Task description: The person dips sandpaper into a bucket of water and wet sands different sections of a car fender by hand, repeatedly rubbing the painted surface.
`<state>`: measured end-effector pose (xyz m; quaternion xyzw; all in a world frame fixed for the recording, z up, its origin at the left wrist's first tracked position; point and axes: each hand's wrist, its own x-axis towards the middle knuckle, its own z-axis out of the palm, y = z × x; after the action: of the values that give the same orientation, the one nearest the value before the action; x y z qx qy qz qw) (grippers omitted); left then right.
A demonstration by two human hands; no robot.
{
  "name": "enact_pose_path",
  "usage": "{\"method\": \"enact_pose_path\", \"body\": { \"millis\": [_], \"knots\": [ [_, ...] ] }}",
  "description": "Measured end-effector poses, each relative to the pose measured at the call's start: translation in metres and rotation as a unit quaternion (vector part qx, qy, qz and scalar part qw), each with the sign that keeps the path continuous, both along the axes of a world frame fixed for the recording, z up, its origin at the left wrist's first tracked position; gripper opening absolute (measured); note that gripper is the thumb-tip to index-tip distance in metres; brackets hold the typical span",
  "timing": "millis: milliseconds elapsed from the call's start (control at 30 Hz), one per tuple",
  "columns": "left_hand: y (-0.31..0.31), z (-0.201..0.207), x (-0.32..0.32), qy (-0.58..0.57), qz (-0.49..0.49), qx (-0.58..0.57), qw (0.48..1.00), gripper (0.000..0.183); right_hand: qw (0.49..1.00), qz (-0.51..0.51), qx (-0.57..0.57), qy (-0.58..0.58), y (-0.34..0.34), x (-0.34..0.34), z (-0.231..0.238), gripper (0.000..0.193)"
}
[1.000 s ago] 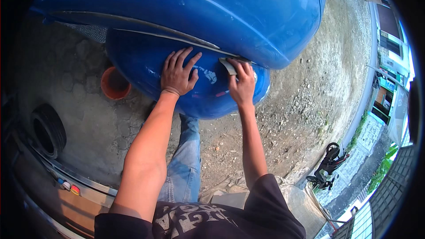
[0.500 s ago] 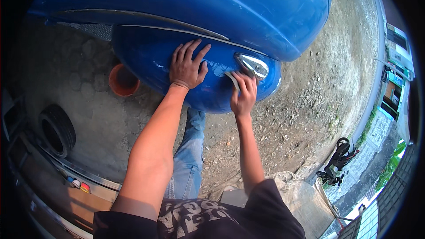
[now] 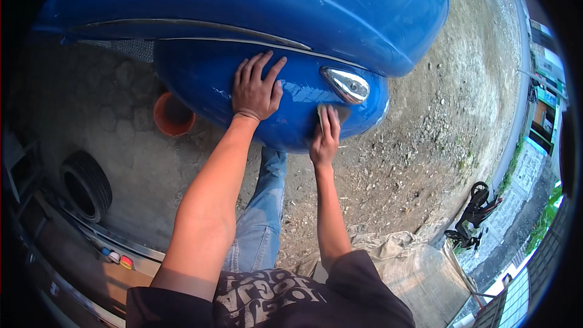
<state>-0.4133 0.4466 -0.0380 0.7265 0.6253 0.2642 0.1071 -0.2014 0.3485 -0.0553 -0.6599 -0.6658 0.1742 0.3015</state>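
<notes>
1. roughly at 8 o'clock from the hands: black tyre (image 3: pixel 101 188) on the ground, well apart from the work.
2. orange bucket (image 3: pixel 172 129), between 8 and 9 o'clock of left hand; just off the edge of the blue fender (image 3: pixel 291 123) in this view.
3. left hand (image 3: pixel 255 92): palm down on the fender, fingers spread toward 12, nothing grasped. looks like bracing.
4. fender: under both hands, upper body (image 3: pixel 273 3) at 12 with a seam between. pale streaks (image 3: pixel 303 91) at 3 o'clock of left hand; scuff or glare, can't tell.
5. thin pad (image 3: pixel 321 115): on fender's 4 o'clock side, against the paint; outline partly hidden by fingers.
6. right hand (image 3: pixel 326 138): pinching the pad, fingers toward 12. step reads as rubbing the panel. next stroke would call for flat, even pressure, following the curve.
7. chrome fitting (image 3: pixel 351 86): 1 o'clock of right hand, near but apart from it; hard edge to skirt.
8. room: fender's bottom edge passes at 6, by right wrist, so little panel that way; more paint toward 10. gravel (image 3: pixel 419 127) beyond the rim at 3.
</notes>
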Motion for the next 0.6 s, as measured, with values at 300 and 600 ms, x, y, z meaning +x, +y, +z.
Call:
{"method": "enact_pose_path", "body": {
  "millis": [300, 600],
  "knots": [
    [0.001, -0.004, -0.002, -0.025, 0.023, 0.010, 0.999, 0.051, 0.981, 0.194, -0.011, -0.019, 0.105, -0.057, 0.039, 0.048],
    [-0.004, -0.002, -0.002, -0.061, 0.028, 0.006, 0.998, 0.049, 0.971, 0.221, -0.038, -0.083, 0.071, -0.038, 0.037, 0.055]
  ]
}}
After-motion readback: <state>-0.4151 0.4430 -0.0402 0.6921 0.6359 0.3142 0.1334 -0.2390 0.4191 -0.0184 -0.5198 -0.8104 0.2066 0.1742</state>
